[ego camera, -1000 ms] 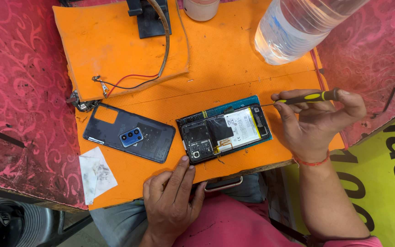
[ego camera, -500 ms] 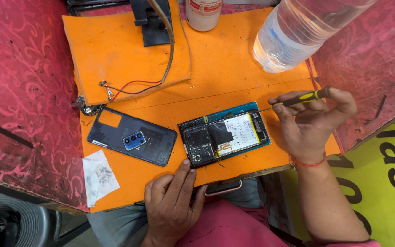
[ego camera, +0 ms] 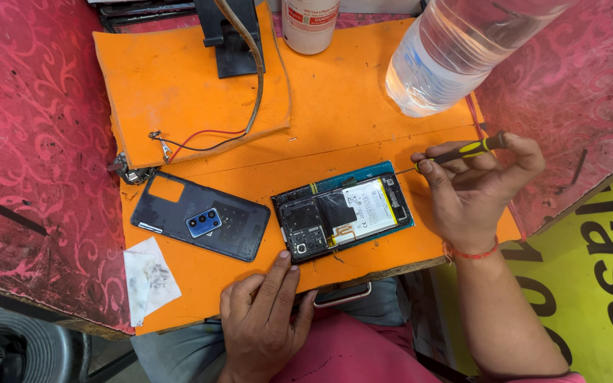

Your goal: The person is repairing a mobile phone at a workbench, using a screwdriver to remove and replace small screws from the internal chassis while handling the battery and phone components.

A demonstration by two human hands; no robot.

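1. While the opened phone (ego camera: 342, 217) lies face down w/ its back off near the front edge of the orange mat (ego camera: 363, 92), the battery and dark circuit boards show inside a teal frame. It sits a bit right of mat centre, long side tilted slightly up to the right.
2. Right hand (ego camera: 473, 195) is just right of the phone's upper right corner. Thumb and fingers pinch a screwdriver (ego camera: 462, 150) w/ a black-and-yellow handle; thin tip points left, ends abt at the phone's top right corner. Can't tell if tip touches. Red thread around that wrist.
3. Left hand (ego camera: 264, 319) rests at the mat's front edge, below the phone. Fingers loosely spread, holding nothing; index fingertip is at the phone's lower left corner, touching or just short of it, can't tell which.
4. Phone back cover (ego camera: 200, 220) lies left of the phone, apart from it: dark blue, camera block in the middle, outer side up.
5. White paper scrap (ego camera: 149, 278), smudged, at the mat's front left corner, below the cover.
6. Second orange pad (ego camera: 172, 78) is stacked on the mat's rear left. Red and black wires (ego camera: 200, 138) run along its front edge; a brown cable goes up to a black stand (ego camera: 232, 42) at the rear.
7. White bottle (ego camera: 310, 25) stands at the rear centre. Clear plastic bottle (ego camera: 455, 50) looms over the rear right, close to camera.
8. Under all: red patterned cloth (ego camera: 30, 142) on the table. Another phone's edge (ego camera: 342, 294) pokes out below the mat front, on the lap.
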